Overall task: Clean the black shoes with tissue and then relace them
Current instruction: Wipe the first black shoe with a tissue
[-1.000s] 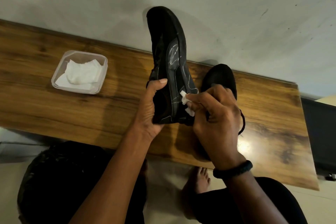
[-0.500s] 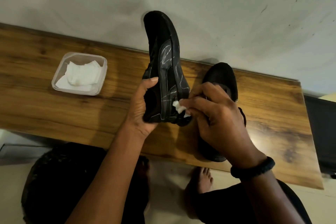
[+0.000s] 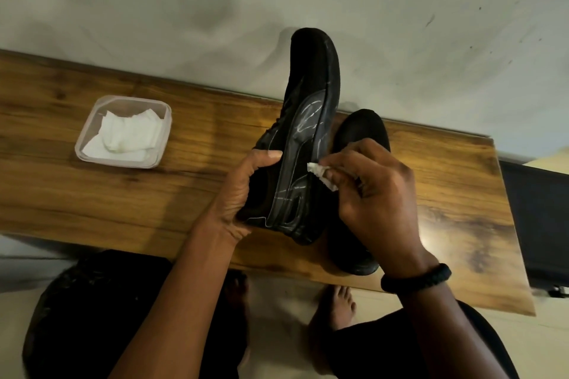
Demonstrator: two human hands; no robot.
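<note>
My left hand [image 3: 243, 194] grips the heel end of one black shoe [image 3: 311, 92], with the thumb laid across the upper. The shoe is lifted above the counter [image 3: 92, 200], toe pointing toward the far edge and the wall beyond, its streaked side panel turned up to me. My right hand [image 3: 381, 197] is closed around a small wad of tissue [image 3: 320, 174], pinched at the fingertips. The wad meets the shoe's side near the sole edge, though the view is too dim to say exactly which seam it touches. A dark braided band [image 3: 415, 279] circles my right wrist. The second black shoe [image 3: 360, 135] lies on the counter just right of the raised one, running from the far edge to the near edge and partly covered by my right hand. A clear plastic tub [image 3: 80, 149] stands toward the counter's left end, well apart from both shoes, and holds folded white tissues [image 3: 126, 135].
</note>
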